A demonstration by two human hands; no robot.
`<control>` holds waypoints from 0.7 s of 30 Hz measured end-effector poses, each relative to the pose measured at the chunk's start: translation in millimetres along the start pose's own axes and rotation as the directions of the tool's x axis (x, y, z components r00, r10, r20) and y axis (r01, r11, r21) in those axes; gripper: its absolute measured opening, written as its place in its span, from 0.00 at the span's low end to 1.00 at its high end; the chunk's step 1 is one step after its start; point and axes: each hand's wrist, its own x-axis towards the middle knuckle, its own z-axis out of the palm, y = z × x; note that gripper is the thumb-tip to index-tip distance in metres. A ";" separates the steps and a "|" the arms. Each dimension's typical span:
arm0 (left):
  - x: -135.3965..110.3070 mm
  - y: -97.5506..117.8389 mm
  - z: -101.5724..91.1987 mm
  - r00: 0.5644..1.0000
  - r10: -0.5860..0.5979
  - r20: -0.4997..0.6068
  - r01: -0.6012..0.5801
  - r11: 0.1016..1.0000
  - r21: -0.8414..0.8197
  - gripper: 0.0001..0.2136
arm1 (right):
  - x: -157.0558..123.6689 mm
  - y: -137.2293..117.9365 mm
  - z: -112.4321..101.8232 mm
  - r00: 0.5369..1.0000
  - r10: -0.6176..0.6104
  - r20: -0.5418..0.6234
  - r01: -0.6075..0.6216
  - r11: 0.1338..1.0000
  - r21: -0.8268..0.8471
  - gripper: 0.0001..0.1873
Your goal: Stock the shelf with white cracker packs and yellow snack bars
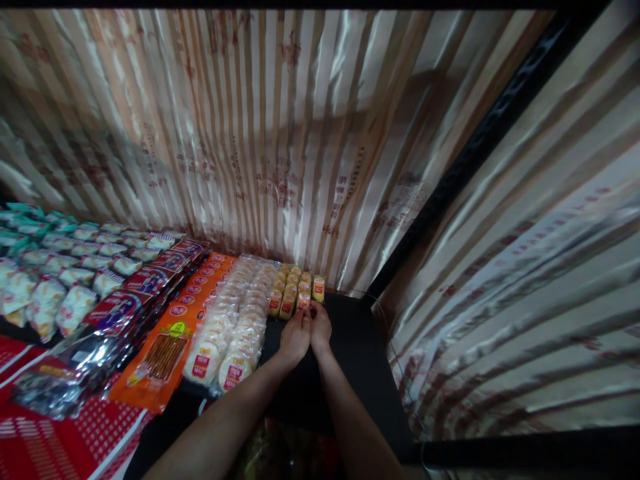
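Both my hands meet at the front of a block of small yellow snack packets [287, 300] with red labels, standing in short rows against the back. My left hand [296, 335] has its fingers closed at the front of one row. Beside it, nearly touching, my right hand [321, 328] is closed too, its fingertips together with the left ones. Between the fingertips is a yellow packet [303, 301] with a red label, its lower part hidden by the fingers. Another single yellow packet [319, 288] stands to the right, just beyond my right hand.
Left of the packets lie rows of clear-wrapped round white crackers [233, 333], orange bags of brown sticks [165, 347], dark purple-red bags [125, 300] and white snack packs [75, 267]. Black shelf [360, 360] surface lies under my arms. A black post [430, 200] rises right, before striped sheeting [300, 133].
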 end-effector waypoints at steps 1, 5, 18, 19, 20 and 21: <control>-0.3 -0.1 -0.3 1.000 -0.002 0.000 0.002 1.000 0.004 0.19 | -0.4 -0.5 0.1 1.000 -0.003 0.005 0.003 1.000 -0.001 0.19; -1.7 -0.5 -1.8 1.000 0.004 -0.006 -0.004 1.000 0.016 0.19 | -2.4 -3.8 -0.4 1.000 -0.007 0.012 0.007 1.000 -0.020 0.19; -3.6 5.0 -4.0 1.000 0.030 -0.002 -0.030 0.994 0.108 0.20 | -1.1 -2.5 4.5 1.000 0.007 -0.014 -0.007 1.000 0.012 0.19; -3.8 5.7 -3.7 0.999 0.033 -0.001 -0.033 0.992 0.118 0.20 | -0.8 -1.3 4.7 1.000 0.004 -0.011 -0.004 1.000 0.019 0.19; -4.0 6.4 -3.4 1.000 0.031 0.001 -0.030 0.991 0.128 0.20 | -0.6 -0.3 4.8 1.000 -0.001 -0.006 0.001 1.000 0.025 0.19; -4.2 7.2 -3.2 1.000 0.025 0.002 -0.025 0.990 0.139 0.20 | -0.5 0.6 4.7 1.000 -0.004 -0.002 0.004 0.999 0.031 0.19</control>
